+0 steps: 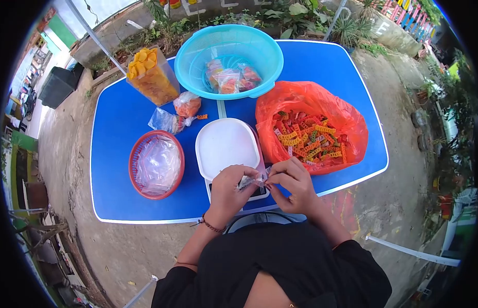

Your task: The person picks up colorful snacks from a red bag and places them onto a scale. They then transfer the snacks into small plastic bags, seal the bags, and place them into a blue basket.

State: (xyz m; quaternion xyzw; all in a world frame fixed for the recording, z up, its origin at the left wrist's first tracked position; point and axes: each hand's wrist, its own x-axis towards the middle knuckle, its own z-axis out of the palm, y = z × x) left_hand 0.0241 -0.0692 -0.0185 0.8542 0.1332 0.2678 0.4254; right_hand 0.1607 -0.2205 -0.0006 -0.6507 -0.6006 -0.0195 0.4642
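Both of my hands meet over the front of a white kitchen scale (pixel 226 146), pinching a small clear plastic bag (pixel 253 180). My left hand (pixel 229 189) closes on the bag's left side. With thumb and fingertips, my right hand (pixel 293 186) grips its right edge. What the bag holds, if anything, I cannot make out. Right of the scale sits a red plastic bag (pixel 352 123), open at the top, with colourful ladder-shaped snack pieces (pixel 308 138) inside. A red basket (pixel 182 164) of clear plastic bags (pixel 157 165) stands left of the scale.
On the blue table (pixel 113 138), a turquoise basin (pixel 190 64) holds several filled packets (pixel 229 81). Left of it stands a clear bag of yellow chips (pixel 151 77). Small knotted bags (pixel 186 105) lie behind the scale.
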